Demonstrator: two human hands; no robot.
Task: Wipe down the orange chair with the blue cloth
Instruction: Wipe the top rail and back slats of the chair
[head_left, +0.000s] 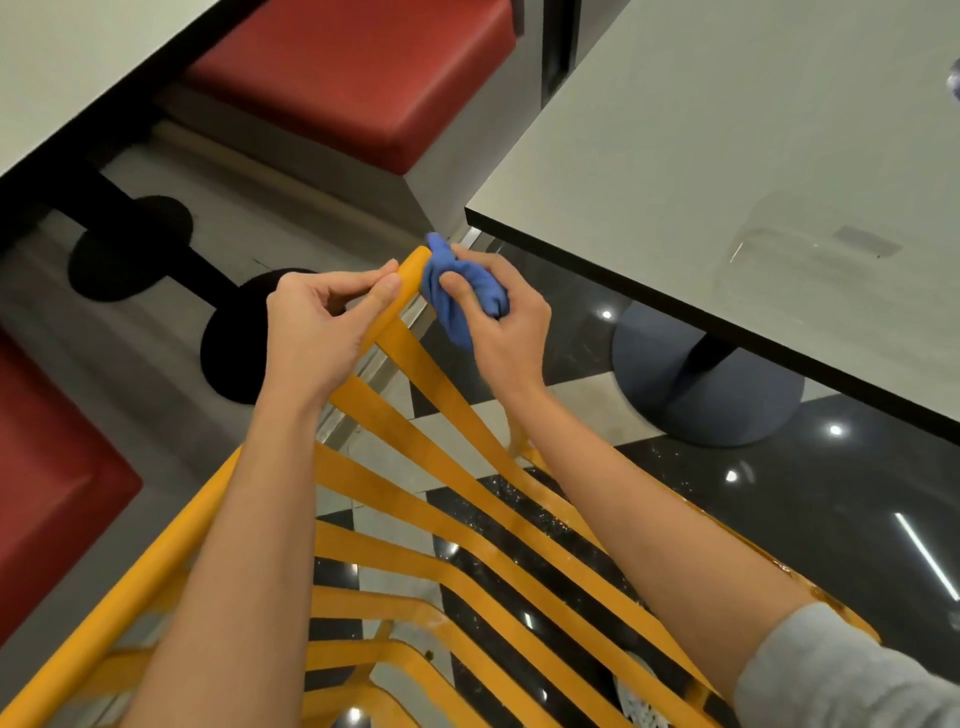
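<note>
The orange chair (415, 509) has a slatted frame and fills the lower middle of the head view, its far corner pointing away from me. My left hand (317, 327) pinches the orange bar just left of that corner, thumb and fingers round it. My right hand (498, 322) grips the bunched blue cloth (457, 291) and holds it against the right side of the same corner. Part of the cloth is hidden inside my palm.
A grey table (727, 156) with a blue-grey round base (706, 395) stands close on the right. Another table edge (78, 67) lies at the upper left, with black pedestal bases below. Red cushioned seats (363, 78) sit behind and at the left (47, 478). The floor is glossy black and white.
</note>
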